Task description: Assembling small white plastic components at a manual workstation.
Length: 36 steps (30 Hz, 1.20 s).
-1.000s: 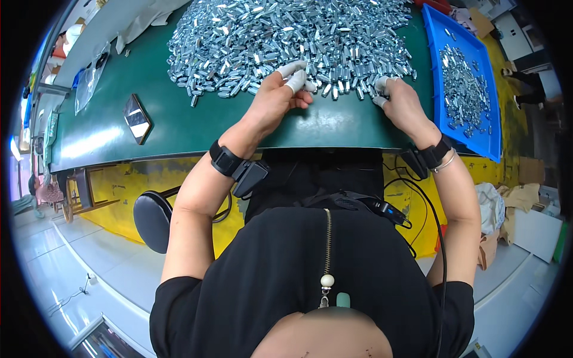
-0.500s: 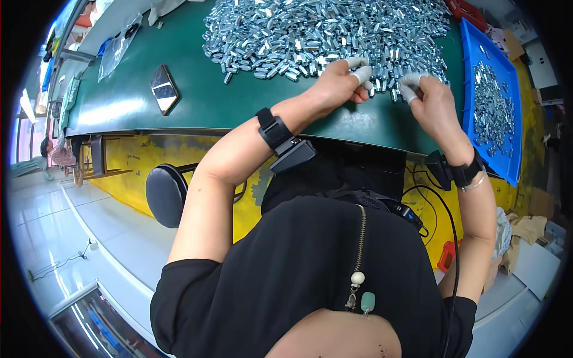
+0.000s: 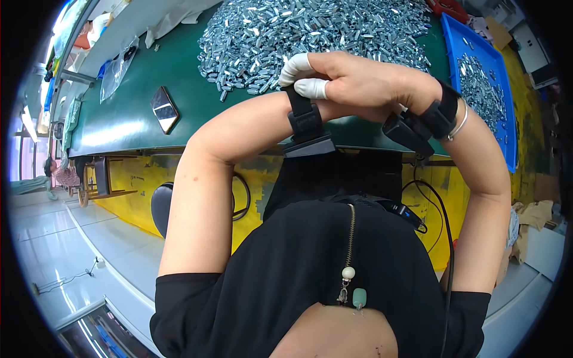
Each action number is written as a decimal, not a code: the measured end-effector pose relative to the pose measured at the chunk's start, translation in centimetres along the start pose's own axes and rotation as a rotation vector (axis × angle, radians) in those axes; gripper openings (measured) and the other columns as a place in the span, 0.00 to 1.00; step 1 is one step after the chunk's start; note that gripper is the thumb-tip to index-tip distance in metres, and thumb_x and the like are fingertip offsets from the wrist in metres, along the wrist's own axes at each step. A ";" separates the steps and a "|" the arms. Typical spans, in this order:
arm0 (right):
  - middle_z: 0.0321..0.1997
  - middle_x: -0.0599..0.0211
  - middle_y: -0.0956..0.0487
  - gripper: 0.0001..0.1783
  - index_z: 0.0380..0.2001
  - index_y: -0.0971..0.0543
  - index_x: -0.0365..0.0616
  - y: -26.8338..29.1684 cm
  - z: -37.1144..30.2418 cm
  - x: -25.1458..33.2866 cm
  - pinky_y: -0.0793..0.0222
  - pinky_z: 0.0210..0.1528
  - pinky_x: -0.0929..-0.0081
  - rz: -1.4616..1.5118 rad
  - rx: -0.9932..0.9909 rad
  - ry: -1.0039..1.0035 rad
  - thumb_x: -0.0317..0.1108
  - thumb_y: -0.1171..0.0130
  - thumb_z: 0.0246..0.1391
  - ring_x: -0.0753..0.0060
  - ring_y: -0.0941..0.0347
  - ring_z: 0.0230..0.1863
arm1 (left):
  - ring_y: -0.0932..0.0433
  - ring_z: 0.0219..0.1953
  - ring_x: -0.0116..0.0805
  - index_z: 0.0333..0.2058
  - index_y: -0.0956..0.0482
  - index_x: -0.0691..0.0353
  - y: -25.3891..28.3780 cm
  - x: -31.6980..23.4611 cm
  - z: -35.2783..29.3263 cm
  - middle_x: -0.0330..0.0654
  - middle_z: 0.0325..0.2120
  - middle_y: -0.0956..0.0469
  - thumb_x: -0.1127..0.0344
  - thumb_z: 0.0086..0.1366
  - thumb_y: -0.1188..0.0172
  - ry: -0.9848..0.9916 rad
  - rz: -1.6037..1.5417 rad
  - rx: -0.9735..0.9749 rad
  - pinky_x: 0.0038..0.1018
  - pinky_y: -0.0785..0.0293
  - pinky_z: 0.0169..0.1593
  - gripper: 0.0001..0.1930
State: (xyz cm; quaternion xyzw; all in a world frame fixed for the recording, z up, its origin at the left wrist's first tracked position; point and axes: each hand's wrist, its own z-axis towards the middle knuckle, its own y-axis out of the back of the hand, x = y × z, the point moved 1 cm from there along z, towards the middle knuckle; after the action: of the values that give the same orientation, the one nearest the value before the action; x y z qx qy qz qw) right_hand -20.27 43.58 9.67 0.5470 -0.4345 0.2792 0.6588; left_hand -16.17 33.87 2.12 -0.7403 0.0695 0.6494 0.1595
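Lying loosely, metal pieces (image 3: 482, 92) occupy the blue tray (image 3: 510, 143).

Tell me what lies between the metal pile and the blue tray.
In the head view, a strip of green tabletop separates the metal pile from the blue tray; the right wristband hides part of it.

Shiny metal pieces (image 3: 310, 30), heaped (overlapping), on green table (image 3: 134, 98)

The right hand (image 3: 364, 77) is hiding the left hand; the upper edge is cropping the hex-nut pile (image 3: 310, 30).
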 end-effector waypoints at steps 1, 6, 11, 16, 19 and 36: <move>0.39 0.65 0.24 0.13 0.41 0.27 0.38 0.0 0.0 -0.3 0.34 0.46 0.74 0.019 0.015 -0.008 0.35 0.51 0.57 0.74 0.29 0.40 | 0.26 0.32 0.27 0.50 0.34 0.64 -0.1 0.0 0.2 0.43 0.33 0.26 0.62 0.65 0.50 -0.015 -0.010 0.007 0.21 0.27 0.35 0.17; 0.36 0.66 0.24 0.13 0.41 0.28 0.38 0.5 -0.6 -0.2 0.34 0.45 0.73 0.059 0.012 0.020 0.36 0.50 0.57 0.75 0.30 0.38 | 0.26 0.32 0.28 0.49 0.34 0.64 -2.6 0.6 -0.3 0.43 0.33 0.26 0.62 0.65 0.50 -0.087 -0.062 0.044 0.21 0.27 0.35 0.17; 0.32 0.62 0.24 0.14 0.40 0.27 0.38 1.2 -0.9 -0.5 0.32 0.39 0.72 -0.114 0.079 -0.067 0.36 0.49 0.53 0.71 0.29 0.34 | 0.25 0.32 0.28 0.49 0.34 0.64 -4.8 1.4 1.8 0.43 0.33 0.26 0.62 0.64 0.50 -0.147 -0.115 0.085 0.22 0.27 0.35 0.17; 0.28 0.59 0.25 0.13 0.37 0.26 0.38 2.0 -2.9 -0.8 0.31 0.34 0.69 -0.312 0.017 0.044 0.34 0.45 0.49 0.66 0.27 0.29 | 0.25 0.32 0.28 0.48 0.33 0.64 -2.8 1.5 1.4 0.43 0.33 0.26 0.62 0.64 0.49 -0.202 -0.170 0.111 0.22 0.27 0.35 0.17; 0.27 0.61 0.25 0.12 0.36 0.25 0.39 2.1 -3.6 0.7 0.31 0.33 0.69 -0.396 -0.075 0.105 0.33 0.42 0.49 0.66 0.26 0.28 | 0.25 0.32 0.28 0.48 0.33 0.64 -1.0 0.7 0.5 0.43 0.33 0.26 0.62 0.64 0.49 -0.244 -0.194 0.116 0.22 0.27 0.35 0.16; 0.29 0.51 0.24 0.20 0.38 0.26 0.33 -0.5 -1.5 0.3 0.29 0.35 0.69 -0.552 -0.595 -0.045 0.32 0.39 0.40 0.52 0.26 0.31 | 0.25 0.32 0.29 0.46 0.32 0.64 1.5 -0.7 5.8 0.43 0.33 0.26 0.62 0.64 0.49 -0.511 -0.349 0.158 0.23 0.26 0.35 0.16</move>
State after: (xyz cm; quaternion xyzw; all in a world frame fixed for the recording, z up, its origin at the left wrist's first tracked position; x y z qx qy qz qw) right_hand -19.32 44.90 9.65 0.4347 -0.3473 -0.0582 0.8289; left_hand -22.18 34.26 1.93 -0.5394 -0.0509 0.7696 0.3379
